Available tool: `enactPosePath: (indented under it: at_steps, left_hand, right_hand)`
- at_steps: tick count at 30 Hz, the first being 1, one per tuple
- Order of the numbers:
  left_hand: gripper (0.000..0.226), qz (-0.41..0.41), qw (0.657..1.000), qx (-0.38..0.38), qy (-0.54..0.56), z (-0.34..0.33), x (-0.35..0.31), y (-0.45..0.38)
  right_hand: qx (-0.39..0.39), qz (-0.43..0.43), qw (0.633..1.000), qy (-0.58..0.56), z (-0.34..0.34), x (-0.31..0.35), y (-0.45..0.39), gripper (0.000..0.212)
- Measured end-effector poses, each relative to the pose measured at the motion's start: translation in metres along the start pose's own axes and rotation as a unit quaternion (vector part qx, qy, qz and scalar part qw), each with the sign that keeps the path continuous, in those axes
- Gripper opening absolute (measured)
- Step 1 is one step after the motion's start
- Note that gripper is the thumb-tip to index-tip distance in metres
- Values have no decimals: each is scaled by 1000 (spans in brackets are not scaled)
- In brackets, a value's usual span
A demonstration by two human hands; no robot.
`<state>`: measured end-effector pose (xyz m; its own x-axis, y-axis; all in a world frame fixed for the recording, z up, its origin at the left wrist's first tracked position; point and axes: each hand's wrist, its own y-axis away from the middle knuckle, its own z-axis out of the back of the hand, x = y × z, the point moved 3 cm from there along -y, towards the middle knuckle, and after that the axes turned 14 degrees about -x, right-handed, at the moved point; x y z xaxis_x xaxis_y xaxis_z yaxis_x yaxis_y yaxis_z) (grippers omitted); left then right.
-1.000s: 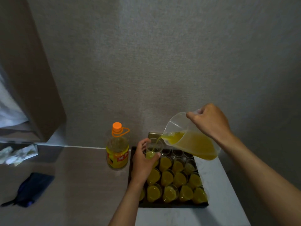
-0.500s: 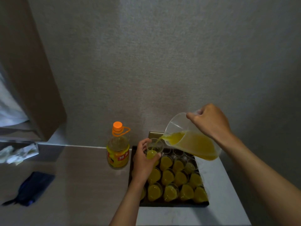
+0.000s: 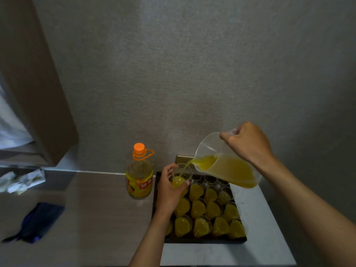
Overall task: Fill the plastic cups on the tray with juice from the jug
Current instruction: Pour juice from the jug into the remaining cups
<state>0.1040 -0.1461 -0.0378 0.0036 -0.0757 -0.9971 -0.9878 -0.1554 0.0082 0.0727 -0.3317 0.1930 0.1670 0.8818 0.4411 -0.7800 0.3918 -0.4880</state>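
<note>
A: We see the jug [image 3: 227, 162] at centre right of the frame, tilted left, a thin stream of juice running from its spout into a clear cup [image 3: 181, 175].

B: And the hands? We see the right hand [image 3: 247, 143] curled round the jug's handle at its upper right. The left hand [image 3: 169, 191] wraps the cup from the left and below, holding it up over the tray's far left corner.

A: The cup is partly filled, just left of and below the spout.

B: Beneath both we see the dark tray [image 3: 204, 240] at lower centre, rows of filled cups [image 3: 200, 209] packed together, a few empty cups [image 3: 210, 179] at its far edge under the jug.

A: Just left of the tray stands a bottle [image 3: 139, 178] with an orange cap. A dark cloth [image 3: 36, 220] lies at lower left on the countertop [image 3: 96, 218].
</note>
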Motion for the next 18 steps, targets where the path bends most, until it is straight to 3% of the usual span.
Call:
enactPosePath:
  at_steps: [18]
  left_hand:
    - [67,-3,1000,-8,-5,1,1,1]
  right_hand:
    - [8,1,1000,-7,0,2,4,51]
